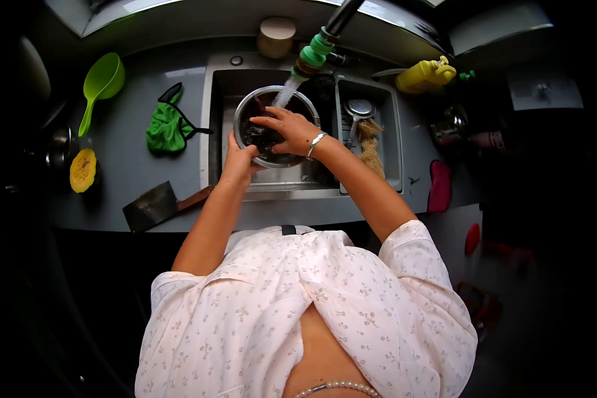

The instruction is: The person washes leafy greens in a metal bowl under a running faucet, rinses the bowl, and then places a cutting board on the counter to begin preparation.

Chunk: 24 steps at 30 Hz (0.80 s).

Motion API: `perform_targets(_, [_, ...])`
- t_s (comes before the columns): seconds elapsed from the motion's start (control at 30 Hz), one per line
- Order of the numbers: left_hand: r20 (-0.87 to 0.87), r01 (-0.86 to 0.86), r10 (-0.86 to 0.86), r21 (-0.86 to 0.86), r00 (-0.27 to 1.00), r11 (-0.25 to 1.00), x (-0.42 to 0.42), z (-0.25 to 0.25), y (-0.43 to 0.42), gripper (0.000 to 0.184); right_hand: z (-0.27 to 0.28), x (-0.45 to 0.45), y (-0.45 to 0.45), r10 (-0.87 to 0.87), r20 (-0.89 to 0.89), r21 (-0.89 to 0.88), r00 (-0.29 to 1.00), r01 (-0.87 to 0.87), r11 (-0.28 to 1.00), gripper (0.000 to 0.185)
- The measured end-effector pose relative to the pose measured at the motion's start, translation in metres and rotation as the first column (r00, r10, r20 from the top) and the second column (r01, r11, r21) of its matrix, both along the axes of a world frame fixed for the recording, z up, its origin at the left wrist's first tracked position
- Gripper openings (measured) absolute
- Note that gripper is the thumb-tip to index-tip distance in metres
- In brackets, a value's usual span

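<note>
Over the sink [259,189] is a round metal bowl [239,118] with something dark and wet inside that I cannot make out. My left hand [240,159] grips the bowl's near left rim, thumb on top and fingers under it. Fingers spread, my right hand [293,131] reaches over the bowl's right side, with its fingertips at the dark contents. Water [286,91] runs from a tap with a green fitting [317,50] into the bowl, just beyond my right fingers.
Left on the counter are a green ladle [103,83], a green cloth [169,126], a cut squash [83,170] and a cleaver [151,207]. Right, a side basin [397,152] holds a strainer [359,109] and loofah [371,149]. A yellow bottle [421,77] lies behind.
</note>
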State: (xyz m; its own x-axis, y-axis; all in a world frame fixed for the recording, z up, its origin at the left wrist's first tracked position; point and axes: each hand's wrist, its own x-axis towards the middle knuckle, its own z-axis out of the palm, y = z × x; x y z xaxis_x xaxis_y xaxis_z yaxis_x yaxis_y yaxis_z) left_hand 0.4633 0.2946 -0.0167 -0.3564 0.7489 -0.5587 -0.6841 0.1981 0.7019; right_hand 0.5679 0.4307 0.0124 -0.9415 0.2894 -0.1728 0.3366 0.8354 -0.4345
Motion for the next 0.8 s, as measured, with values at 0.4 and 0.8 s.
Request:
perform_targets(0.4, [0.053,-0.046,0.057,-0.18,0.997,0.983,-0.017,-0.1,0.032,0.07,0.008,0.032,0.001,-0.332,-0.229,-0.238,0.915,0.278,0.931,0.022])
perform_targets(0.8, [0.092,-0.072,0.101,-0.279,0.991,0.958,-0.032,-0.205,0.043,0.077,-0.012,0.079,0.005,-0.57,-0.189,-0.407,0.8,0.464,0.787,0.019])
